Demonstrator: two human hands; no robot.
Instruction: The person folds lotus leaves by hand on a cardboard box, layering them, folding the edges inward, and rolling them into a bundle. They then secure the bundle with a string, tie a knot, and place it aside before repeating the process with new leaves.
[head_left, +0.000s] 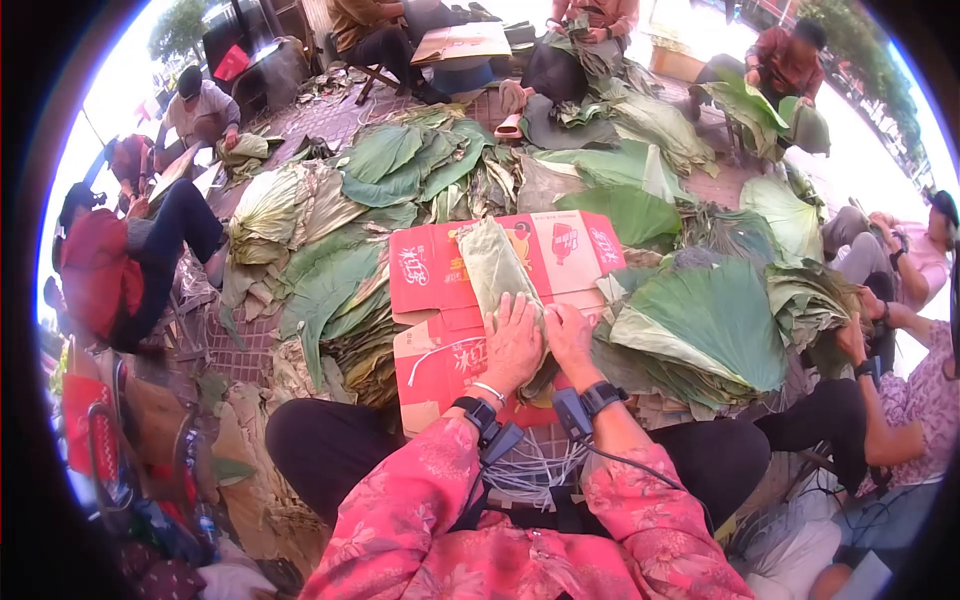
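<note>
A long, flat bundle of folded dried lotus leaves [497, 262] lies on a flattened red cardboard box [425, 345] in front of me. My left hand [514, 342] rests on the near part of this bundle, its fingers stretched out and pointing away from me. Close beside it, my right hand [570, 338] has its fingers curled at the right edge of the bundle, pinching the leaf there. The bundle's near end is partly hidden under my hands. White plastic strings [535, 472] lie between my legs.
Stacks of large green lotus leaves stand right [715, 325] and left [335, 280] of the cardboard. More leaf piles [415, 160] spread ahead. Several people sit around, including a person in red [100, 270] at left and one in a patterned shirt [920, 400] at right.
</note>
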